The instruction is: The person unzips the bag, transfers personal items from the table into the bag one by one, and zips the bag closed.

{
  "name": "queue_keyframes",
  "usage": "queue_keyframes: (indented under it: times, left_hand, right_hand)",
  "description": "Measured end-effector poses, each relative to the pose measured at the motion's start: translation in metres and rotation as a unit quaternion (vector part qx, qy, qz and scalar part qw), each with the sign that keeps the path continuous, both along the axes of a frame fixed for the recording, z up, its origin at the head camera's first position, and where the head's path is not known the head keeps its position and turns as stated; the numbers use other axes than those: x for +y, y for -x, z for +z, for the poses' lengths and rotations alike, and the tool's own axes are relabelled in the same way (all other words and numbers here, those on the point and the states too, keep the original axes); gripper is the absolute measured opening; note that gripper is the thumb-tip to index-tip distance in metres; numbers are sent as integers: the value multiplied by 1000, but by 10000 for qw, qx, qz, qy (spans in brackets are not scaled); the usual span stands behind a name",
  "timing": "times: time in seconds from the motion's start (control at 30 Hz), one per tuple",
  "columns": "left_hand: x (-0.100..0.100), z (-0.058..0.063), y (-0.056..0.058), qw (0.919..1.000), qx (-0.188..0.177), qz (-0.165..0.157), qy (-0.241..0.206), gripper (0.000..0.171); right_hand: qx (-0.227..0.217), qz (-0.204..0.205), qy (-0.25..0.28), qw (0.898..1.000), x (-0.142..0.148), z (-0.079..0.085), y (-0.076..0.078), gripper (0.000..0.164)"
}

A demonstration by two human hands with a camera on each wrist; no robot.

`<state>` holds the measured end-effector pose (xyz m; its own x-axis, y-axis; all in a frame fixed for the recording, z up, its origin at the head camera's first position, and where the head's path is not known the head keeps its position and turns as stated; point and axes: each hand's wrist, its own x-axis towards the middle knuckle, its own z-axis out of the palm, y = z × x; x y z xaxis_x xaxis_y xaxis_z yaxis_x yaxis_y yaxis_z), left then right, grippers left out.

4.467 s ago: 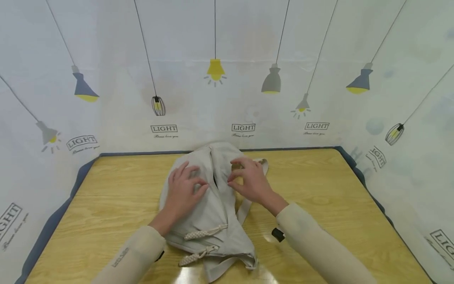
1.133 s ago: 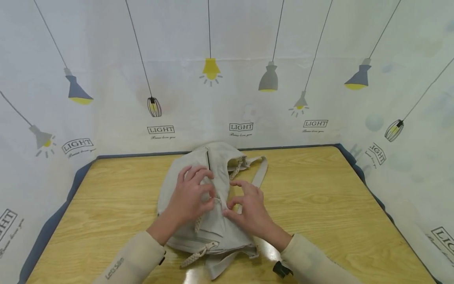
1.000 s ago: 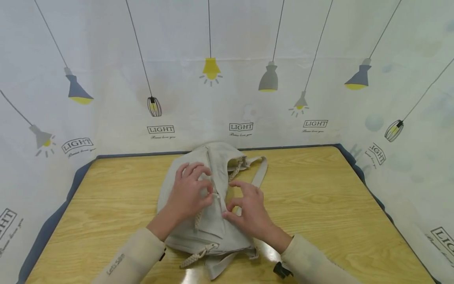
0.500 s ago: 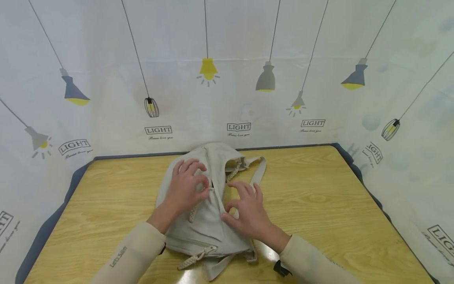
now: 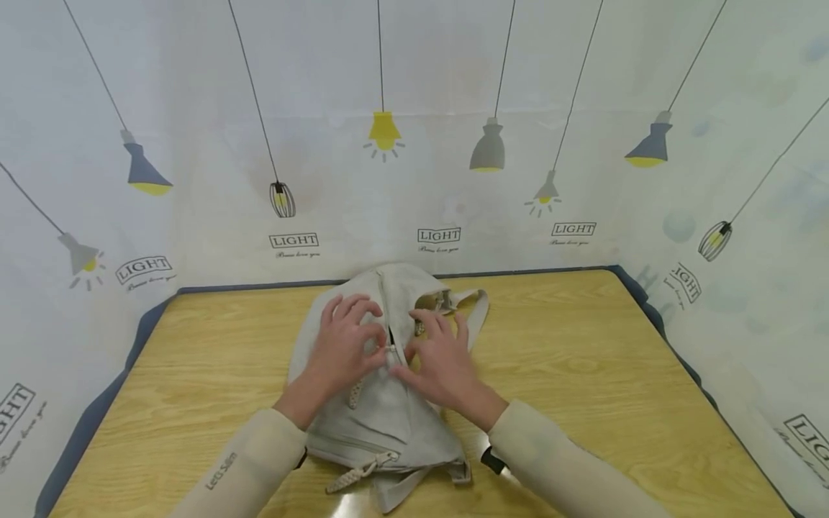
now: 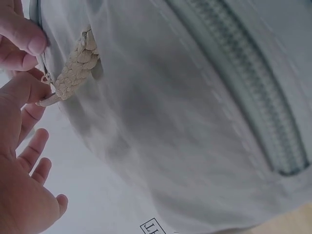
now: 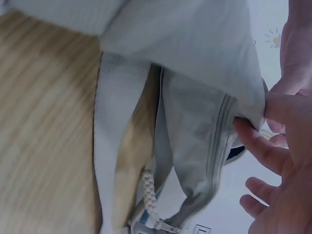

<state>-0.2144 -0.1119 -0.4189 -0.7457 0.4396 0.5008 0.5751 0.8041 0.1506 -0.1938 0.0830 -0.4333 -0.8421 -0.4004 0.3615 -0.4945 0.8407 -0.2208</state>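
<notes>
A pale grey-beige backpack lies on the table, with a zipper running down its middle. My left hand pinches the zipper pull between thumb and index finger. A braided cord hangs from that pull in the left wrist view. Just to the right, my right hand pinches the fabric at the zipper's edge, as the right wrist view shows. A short dark gap shows in the zipper beside the fingers. The slider is partly covered by the left fingertips.
Another zipper with a braided pull crosses the backpack's near end. A strap lies to its right on the wooden table. A lamp-printed curtain surrounds the table's back and sides.
The left hand has taken hold of the upper pull and drawn it up the zipper from near the bag's lower part. Most recently the right hand has moved up and left along the zipper edge.
</notes>
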Motion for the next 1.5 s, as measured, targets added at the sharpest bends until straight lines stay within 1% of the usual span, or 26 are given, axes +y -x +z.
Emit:
queue_keyframes:
  times: [0.13,0.27,0.37,0.47,0.57,0.77,0.9,1.03,1.13,1.2,1.27,1.37,1.43,1.5]
  left_hand:
    - [-1,-2,0,10000,6,65,-58,11]
    - [-3,-3,0,9995,-110,137,-251,11]
    - [-4,-3,0,9988,-228,174,-393,10]
    - [-4,-4,1,9982,-272,249,-463,10]
    - [-4,-3,4,9974,-335,415,-482,9]
    - [-3,4,17,9929,-598,891,-518,7]
    - [0,7,22,9919,-708,949,-460,8]
    - [2,7,23,9921,-719,922,-451,9]
    - [2,7,23,9925,-709,899,-435,9]
    - [3,7,22,9931,-670,897,-364,10]
    - [3,8,21,9937,-606,895,-297,11]
    - [5,8,20,9949,-502,831,-266,12]
    - [6,8,19,9956,-446,759,-312,12]
    - [6,8,19,9960,-402,716,-365,12]
  right_hand:
    - [-49,-37,287,9996,-3,-4,-2,26]
    - [97,-40,516,9986,-5,-5,-6,22]
    - [216,-56,519,9984,-6,-5,-10,20]
    - [305,-45,477,9984,-7,-4,-14,20]
    - [265,34,478,9985,-7,-3,-20,21]
    - [129,132,681,9975,-6,-3,-29,21]
    - [62,7,688,9976,-4,-4,-30,22]
    - [-29,-202,731,9971,-5,0,-23,17]
    - [-110,-360,807,9960,-9,4,-13,22]
    - [-187,-464,749,9959,-14,7,-5,26]
    - [-353,-587,633,9956,-19,9,3,28]
    - [-573,-813,469,9939,-25,9,12,29]
    - [-597,-926,460,9928,-27,9,17,27]
    - [-527,-958,549,9925,-28,8,19,27]
